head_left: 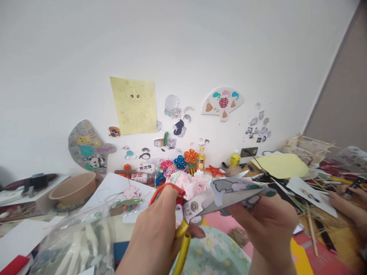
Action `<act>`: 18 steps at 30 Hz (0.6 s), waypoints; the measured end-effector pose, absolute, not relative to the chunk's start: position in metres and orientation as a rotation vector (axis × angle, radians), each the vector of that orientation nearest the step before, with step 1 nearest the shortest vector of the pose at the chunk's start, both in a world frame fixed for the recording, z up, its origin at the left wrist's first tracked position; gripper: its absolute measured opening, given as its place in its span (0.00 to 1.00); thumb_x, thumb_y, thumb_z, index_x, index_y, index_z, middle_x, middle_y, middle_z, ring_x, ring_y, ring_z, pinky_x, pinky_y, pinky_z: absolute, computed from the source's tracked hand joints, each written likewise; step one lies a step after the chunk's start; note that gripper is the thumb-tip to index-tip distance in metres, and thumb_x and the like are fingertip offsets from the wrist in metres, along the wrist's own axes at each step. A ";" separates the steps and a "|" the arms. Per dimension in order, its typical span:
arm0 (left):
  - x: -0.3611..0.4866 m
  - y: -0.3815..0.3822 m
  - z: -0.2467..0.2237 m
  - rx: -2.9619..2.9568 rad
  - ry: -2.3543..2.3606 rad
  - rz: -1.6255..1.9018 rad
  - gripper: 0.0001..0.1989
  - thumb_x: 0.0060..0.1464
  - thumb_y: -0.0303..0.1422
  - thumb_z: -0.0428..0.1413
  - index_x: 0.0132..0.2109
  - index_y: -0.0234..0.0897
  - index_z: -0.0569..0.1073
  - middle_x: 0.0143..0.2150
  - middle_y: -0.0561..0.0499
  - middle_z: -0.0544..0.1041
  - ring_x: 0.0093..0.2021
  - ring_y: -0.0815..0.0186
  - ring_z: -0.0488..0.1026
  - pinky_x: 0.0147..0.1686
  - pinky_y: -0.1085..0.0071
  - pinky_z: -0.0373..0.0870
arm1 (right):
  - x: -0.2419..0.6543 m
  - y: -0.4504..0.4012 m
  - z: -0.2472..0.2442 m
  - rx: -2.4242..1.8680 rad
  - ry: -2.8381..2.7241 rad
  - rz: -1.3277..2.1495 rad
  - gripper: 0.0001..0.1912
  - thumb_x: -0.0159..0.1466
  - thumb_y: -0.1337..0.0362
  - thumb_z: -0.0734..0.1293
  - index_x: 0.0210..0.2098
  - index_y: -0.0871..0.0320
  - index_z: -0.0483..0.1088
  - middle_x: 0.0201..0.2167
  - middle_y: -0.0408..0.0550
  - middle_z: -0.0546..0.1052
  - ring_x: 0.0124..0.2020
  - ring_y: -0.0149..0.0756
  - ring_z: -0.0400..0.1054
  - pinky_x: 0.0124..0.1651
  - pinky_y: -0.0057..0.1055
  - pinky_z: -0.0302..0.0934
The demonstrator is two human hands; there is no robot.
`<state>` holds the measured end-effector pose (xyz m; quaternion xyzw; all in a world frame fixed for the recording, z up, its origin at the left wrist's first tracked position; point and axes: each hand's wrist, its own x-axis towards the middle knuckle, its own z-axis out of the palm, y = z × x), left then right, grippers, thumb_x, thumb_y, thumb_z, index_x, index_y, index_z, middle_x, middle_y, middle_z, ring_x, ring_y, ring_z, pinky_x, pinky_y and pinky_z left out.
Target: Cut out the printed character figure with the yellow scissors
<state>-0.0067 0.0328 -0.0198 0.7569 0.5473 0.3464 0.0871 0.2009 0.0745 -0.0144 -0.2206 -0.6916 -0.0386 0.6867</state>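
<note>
My left hand [156,225] is wrapped round the scissors [194,206], which have red and yellow handles. The blades point right and are parted, with a grey-and-white paper cutout [223,190] between and behind them. My right hand [265,219] pinches the cutout near the blade tips, and its thumb lies under the lower blade. Part of the cutout is hidden by that blade. Below both hands shows a pale green floral cloth [210,244]. A crumpled pink tissue-like bundle [187,183] lies just beyond the scissors.
A tan bowl [75,187] and a clear bag of white pieces [86,244] stand at left. Craft flowers [180,162] and a small bottle [202,158] stand by the wall. Another person's hand [344,202] works at far right beside a sheet of paper [312,194].
</note>
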 end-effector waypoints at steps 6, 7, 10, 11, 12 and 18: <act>-0.008 0.034 -0.022 2.281 1.669 1.001 0.13 0.57 0.31 0.53 0.47 0.44 0.59 0.37 0.53 0.80 0.35 0.59 0.79 0.33 0.68 0.70 | 0.200 0.071 -0.011 -0.524 -1.545 -0.096 0.11 0.57 0.74 0.72 0.23 0.54 0.71 0.16 0.37 0.71 0.16 0.30 0.62 0.19 0.27 0.59; -0.008 0.034 -0.023 2.275 1.671 0.999 0.12 0.57 0.32 0.52 0.47 0.44 0.59 0.36 0.54 0.80 0.35 0.59 0.78 0.33 0.68 0.70 | 0.200 0.071 -0.010 -0.528 -1.545 -0.093 0.11 0.58 0.73 0.72 0.23 0.54 0.71 0.16 0.38 0.71 0.16 0.31 0.62 0.19 0.27 0.59; -0.007 0.032 -0.022 2.245 1.667 0.989 0.11 0.57 0.33 0.52 0.46 0.44 0.59 0.36 0.53 0.80 0.34 0.59 0.78 0.32 0.67 0.70 | 0.200 0.071 -0.011 -0.527 -1.555 -0.067 0.11 0.58 0.74 0.72 0.23 0.54 0.72 0.16 0.38 0.71 0.16 0.31 0.62 0.19 0.28 0.60; -0.007 0.032 -0.021 2.236 1.672 0.983 0.11 0.57 0.33 0.53 0.46 0.44 0.60 0.36 0.53 0.80 0.34 0.59 0.78 0.32 0.66 0.70 | 0.200 0.072 -0.011 -0.515 -1.560 -0.055 0.11 0.58 0.74 0.72 0.24 0.54 0.72 0.16 0.39 0.71 0.17 0.31 0.63 0.19 0.28 0.61; -0.007 0.031 -0.021 2.230 1.679 0.974 0.11 0.57 0.34 0.53 0.45 0.44 0.60 0.37 0.52 0.80 0.34 0.58 0.78 0.33 0.66 0.70 | 0.201 0.072 -0.012 -0.501 -1.565 -0.042 0.10 0.58 0.74 0.71 0.24 0.54 0.72 0.17 0.39 0.72 0.17 0.31 0.63 0.20 0.28 0.61; -0.006 0.029 -0.017 2.199 1.731 0.910 0.10 0.56 0.35 0.54 0.43 0.44 0.61 0.39 0.50 0.80 0.36 0.55 0.79 0.34 0.62 0.71 | 0.205 0.074 -0.015 -0.477 -1.604 0.010 0.10 0.58 0.76 0.71 0.27 0.54 0.71 0.20 0.39 0.72 0.20 0.31 0.65 0.23 0.27 0.61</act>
